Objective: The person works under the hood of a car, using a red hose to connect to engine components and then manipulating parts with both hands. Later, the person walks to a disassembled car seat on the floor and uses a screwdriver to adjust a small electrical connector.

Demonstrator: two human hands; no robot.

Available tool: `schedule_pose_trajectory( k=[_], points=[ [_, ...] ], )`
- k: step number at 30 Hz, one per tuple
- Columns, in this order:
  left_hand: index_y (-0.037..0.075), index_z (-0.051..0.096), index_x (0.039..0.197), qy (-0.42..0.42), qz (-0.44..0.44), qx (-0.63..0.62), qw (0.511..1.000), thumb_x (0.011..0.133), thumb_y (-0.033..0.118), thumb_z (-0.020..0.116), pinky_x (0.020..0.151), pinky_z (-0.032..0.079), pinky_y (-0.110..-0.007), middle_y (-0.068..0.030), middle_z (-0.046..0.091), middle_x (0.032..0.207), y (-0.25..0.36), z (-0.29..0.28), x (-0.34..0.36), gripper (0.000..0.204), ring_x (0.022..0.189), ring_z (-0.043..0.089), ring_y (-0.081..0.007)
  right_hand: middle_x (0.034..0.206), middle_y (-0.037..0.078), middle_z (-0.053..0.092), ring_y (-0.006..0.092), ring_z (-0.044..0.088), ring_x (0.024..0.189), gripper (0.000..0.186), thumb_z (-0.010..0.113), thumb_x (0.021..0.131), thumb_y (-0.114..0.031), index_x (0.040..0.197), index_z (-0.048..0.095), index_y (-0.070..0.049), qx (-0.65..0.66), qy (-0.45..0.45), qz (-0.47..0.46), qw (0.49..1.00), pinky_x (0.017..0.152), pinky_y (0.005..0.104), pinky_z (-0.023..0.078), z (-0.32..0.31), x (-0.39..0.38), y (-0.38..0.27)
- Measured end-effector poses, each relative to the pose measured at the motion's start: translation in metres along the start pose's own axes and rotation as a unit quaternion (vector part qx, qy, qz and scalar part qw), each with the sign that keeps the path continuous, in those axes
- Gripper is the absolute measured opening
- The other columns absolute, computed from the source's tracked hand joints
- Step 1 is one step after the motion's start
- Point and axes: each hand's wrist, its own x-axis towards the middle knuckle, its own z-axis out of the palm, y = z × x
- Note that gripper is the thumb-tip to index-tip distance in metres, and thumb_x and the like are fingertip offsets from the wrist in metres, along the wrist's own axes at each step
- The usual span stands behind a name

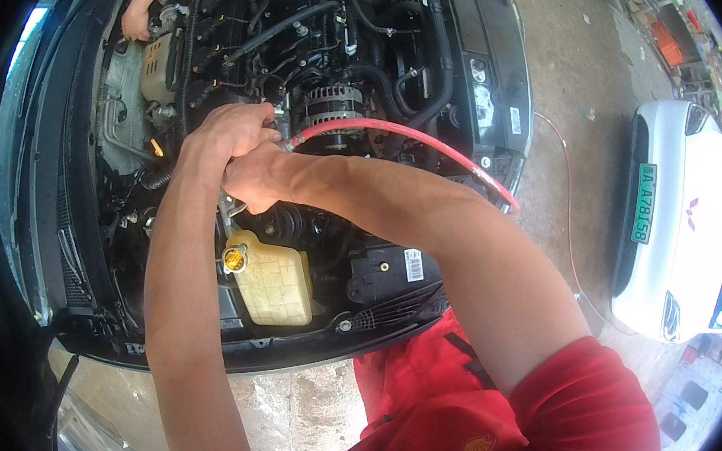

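Head view shows barcode label point(414, 265) and hands point(225, 131) point(254, 177) closed beside red hose point(396, 129), contents unclear.

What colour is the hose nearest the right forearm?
The hose is pinkish red, clearest in the head view.

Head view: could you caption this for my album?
Left hand and right hand close together near one end of a red hose, beside an exposed car engine and a yellowish tank.
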Motion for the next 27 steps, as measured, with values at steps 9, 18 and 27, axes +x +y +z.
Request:
schedule_pose_trajectory(
  k=[9,18,27],
  points=[
    [0.01,0.067,0.125,0.018,0.044,-0.006,0.999,0.097,0.037,0.072,0.096,0.053,-0.046,-0.0187,0.072,0.123,-0.012,0.008,0.009,0.039,0.116,0.067,-0.0388,0.105,0.011,0.078,0.0311,0.074,0.103,0.032,0.074,0.075,-0.026,0.102,0.081,-0.01,-0.011,0.018,-0.005,1.0,0.082,0.0483,0.061,-0.003,-0.002,-0.002],
    [0.007,0.066,0.118,0.002,0.021,-0.03,0.999,0.097,0.038,0.071,0.091,0.052,-0.043,-0.0151,0.072,0.118,-0.014,0.012,0.016,0.039,0.108,0.067,-0.0329,0.102,0.012,0.079,0.0336,0.074,0.1,0.031,0.073,0.078,-0.025,0.104,0.081,-0.01,-0.036,-0.003,-0.027,0.999,0.084,0.0487,0.059,-0.005,-0.002,0.001],
    [0.003,0.066,0.112,-0.001,0.032,-0.031,0.999,0.097,0.034,0.072,0.087,0.051,-0.044,-0.0193,0.072,0.111,-0.01,0.008,0.013,0.035,0.101,0.067,-0.0364,0.101,0.013,0.079,0.0339,0.074,0.099,0.03,0.072,0.079,-0.025,0.101,0.081,-0.008,-0.015,-0.029,-0.006,0.999,0.085,0.048,0.059,-0.01,-0.005,-0.002]
  ],
)
